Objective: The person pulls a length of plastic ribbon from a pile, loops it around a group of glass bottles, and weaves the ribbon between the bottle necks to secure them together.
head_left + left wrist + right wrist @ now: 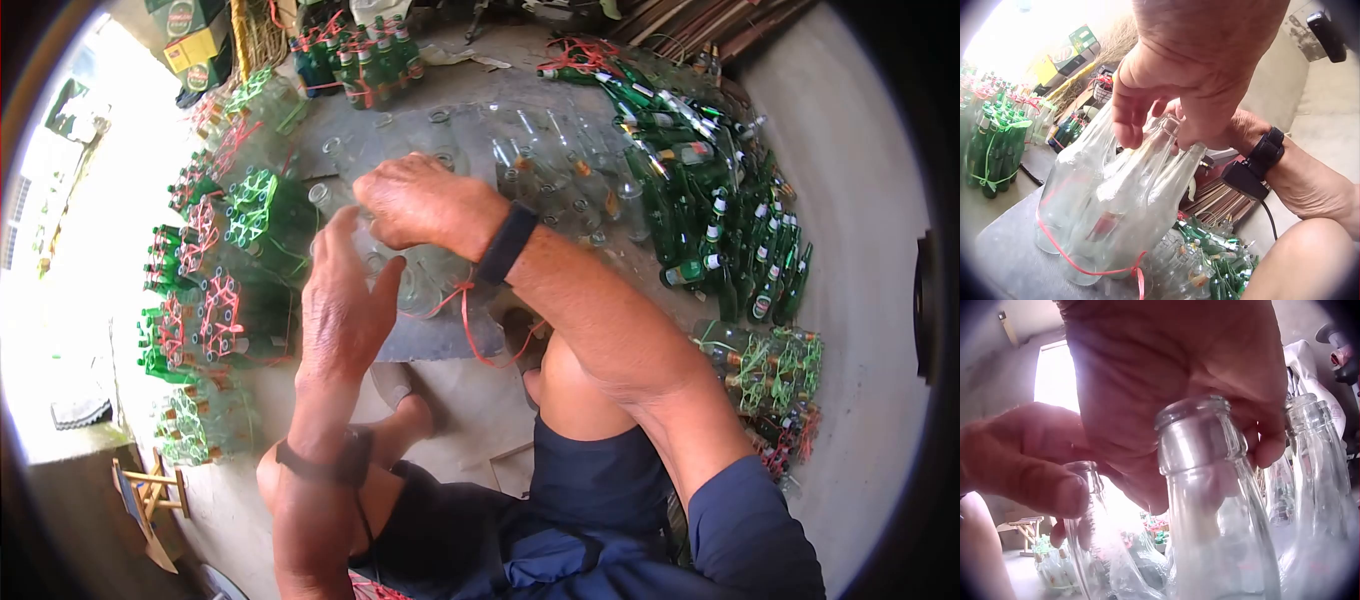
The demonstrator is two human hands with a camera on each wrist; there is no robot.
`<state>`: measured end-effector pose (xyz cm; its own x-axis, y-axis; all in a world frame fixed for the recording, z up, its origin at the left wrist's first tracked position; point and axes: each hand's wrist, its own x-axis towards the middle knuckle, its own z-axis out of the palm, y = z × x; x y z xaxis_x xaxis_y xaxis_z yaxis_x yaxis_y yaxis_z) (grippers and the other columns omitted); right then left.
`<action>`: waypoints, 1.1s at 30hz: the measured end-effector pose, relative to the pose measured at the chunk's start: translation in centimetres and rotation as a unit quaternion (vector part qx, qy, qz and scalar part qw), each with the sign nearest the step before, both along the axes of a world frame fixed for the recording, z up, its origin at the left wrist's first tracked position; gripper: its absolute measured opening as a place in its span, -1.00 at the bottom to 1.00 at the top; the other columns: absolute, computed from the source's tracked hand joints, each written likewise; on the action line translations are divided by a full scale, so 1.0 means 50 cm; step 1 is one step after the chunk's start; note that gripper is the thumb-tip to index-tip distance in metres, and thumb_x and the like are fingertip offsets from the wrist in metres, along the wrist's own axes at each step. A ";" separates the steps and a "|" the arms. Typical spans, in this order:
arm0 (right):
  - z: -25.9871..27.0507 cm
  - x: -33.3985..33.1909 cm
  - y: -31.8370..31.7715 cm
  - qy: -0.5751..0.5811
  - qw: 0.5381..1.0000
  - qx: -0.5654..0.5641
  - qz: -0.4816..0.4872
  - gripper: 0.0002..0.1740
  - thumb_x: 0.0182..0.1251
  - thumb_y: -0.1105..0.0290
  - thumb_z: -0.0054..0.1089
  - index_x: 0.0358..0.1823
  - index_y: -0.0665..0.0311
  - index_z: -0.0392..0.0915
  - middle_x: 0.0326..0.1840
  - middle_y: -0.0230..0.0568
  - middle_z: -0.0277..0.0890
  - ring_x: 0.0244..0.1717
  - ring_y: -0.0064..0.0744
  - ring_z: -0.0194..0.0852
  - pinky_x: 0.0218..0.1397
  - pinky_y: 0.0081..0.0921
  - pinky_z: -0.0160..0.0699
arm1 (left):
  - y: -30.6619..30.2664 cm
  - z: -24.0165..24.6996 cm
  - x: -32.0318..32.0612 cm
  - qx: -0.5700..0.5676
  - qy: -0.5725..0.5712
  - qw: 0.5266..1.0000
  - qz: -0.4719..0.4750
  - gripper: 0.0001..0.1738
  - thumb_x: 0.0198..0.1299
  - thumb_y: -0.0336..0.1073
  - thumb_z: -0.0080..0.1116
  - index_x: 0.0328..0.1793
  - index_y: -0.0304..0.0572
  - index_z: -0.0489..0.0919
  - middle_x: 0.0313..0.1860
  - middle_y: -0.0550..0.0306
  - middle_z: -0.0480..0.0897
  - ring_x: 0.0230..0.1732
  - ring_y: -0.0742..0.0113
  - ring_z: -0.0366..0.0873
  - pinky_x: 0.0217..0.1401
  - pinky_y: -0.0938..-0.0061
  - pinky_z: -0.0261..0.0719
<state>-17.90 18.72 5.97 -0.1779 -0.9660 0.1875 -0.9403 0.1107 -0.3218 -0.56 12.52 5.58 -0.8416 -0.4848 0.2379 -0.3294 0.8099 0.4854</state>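
Note:
Clear glass bottles (1125,194) stand upright in a cluster, with red string (1085,270) round their lower parts and a loose end trailing. My right hand (435,203) bends over the necks from above, its curled fingers partly hidden behind a bottle neck (1200,440). Opposite it, my left hand (345,290) reaches in with fairly straight fingers and the thumb spread apart. In the left wrist view, the left fingertips (1129,134) hang beside the bottle necks. Under the cluster lies a dark grey sheet (440,345).
Tied bundles of green bottles (260,210) line the left side, and more bottles (380,70) stand at the back. Loose green bottles (690,240) pile up on the right beside clear bottles (560,190) lying down. A small wooden stool (150,490) stands lower left.

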 end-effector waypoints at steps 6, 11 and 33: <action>0.012 0.013 -0.006 -0.004 0.998 0.049 -0.040 -0.68 0.15 0.43 0.36 -0.03 0.24 0.75 0.00 0.00 0.78 0.13 0.01 0.76 0.26 -0.07 0.65 | 0.010 0.023 -0.022 0.005 0.002 1.000 -0.017 0.03 0.22 -0.33 0.44 0.75 -0.12 0.10 0.55 -0.24 0.42 0.36 -0.19 0.54 0.35 0.07 0.59; 0.010 0.011 0.017 -0.007 0.998 -0.042 -0.035 -0.72 0.15 0.44 0.35 -0.07 0.22 0.75 -0.03 -0.02 0.78 0.07 0.01 0.79 0.18 -0.07 0.72 | -0.002 0.001 -0.031 -0.002 0.014 0.999 -0.045 -0.01 0.26 -0.36 0.36 0.74 -0.19 0.07 0.59 -0.29 0.36 0.54 -0.33 0.38 0.48 -0.02 0.49; -0.290 -0.208 0.503 -0.166 0.880 0.090 -0.435 -0.49 0.24 0.10 0.43 0.17 0.17 0.66 0.11 0.14 0.72 0.19 0.19 0.67 0.23 -0.03 0.64 | 0.001 -0.017 -0.041 -0.009 -0.020 0.998 -0.053 -0.25 0.39 -0.48 0.11 0.68 -0.19 0.16 0.59 -0.29 0.24 0.46 -0.39 0.42 0.39 -0.03 0.57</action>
